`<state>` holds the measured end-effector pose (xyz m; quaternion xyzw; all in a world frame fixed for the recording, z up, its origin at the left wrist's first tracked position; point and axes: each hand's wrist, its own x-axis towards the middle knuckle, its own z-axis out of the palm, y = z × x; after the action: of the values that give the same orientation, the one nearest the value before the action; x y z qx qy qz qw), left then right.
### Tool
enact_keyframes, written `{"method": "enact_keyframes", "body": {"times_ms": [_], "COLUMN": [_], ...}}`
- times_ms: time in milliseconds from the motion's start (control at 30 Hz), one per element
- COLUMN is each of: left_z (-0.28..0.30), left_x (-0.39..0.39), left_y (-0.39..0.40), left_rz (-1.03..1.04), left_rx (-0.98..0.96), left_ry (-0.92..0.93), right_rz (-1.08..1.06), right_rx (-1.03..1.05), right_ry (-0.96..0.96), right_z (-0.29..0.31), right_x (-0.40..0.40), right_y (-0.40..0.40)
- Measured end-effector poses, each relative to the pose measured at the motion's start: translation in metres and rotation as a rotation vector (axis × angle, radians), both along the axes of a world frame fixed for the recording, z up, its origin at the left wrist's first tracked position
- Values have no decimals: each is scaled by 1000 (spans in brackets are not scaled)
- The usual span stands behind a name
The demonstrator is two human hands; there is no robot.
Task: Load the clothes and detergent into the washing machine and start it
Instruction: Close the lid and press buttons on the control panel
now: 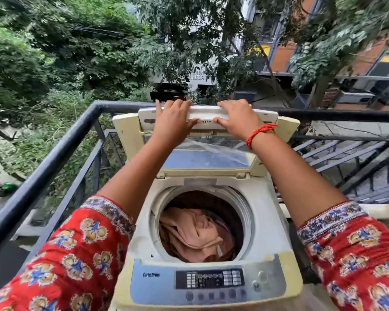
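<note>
Head view: both hands on the raised lid

Upper centre of the frame, the left hand point(174, 122) and right hand point(236, 120) each grasp the top edge of the lid point(209, 115). Clothes point(195, 234) lie in the drum point(245, 212), lower centre.

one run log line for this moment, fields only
left hand: grips lid top edge | right hand: grips lid top edge | lid: raised, folded | drum: peach clothes inside
</note>
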<state>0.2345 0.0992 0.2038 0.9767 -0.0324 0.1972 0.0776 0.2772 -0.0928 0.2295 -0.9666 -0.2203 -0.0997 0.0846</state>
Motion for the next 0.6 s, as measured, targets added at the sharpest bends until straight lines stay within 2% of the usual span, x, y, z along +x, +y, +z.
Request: {"method": "enact_keyframes", "body": {"times_ms": [233, 367, 500, 600], "left_z": [-3, -25, -50, -76], "left_x": [-72, -109, -142, -165], "left_y": [-5, -14, -21, -30], "left_rz": [-75, -123, -182, -161], "left_rx": [-22, -7, -41, -45], "left_ry": [135, 195, 356, 409], "right_rz": [75, 130, 200, 243], "right_rx": [-91, -32, 26, 42], "right_ry": [116, 181, 271, 305], "right_z": [-12, -34, -66, -98], "right_x": [-71, -106, -134, -155], "right_y": [-25, -36, -44, -49]}}
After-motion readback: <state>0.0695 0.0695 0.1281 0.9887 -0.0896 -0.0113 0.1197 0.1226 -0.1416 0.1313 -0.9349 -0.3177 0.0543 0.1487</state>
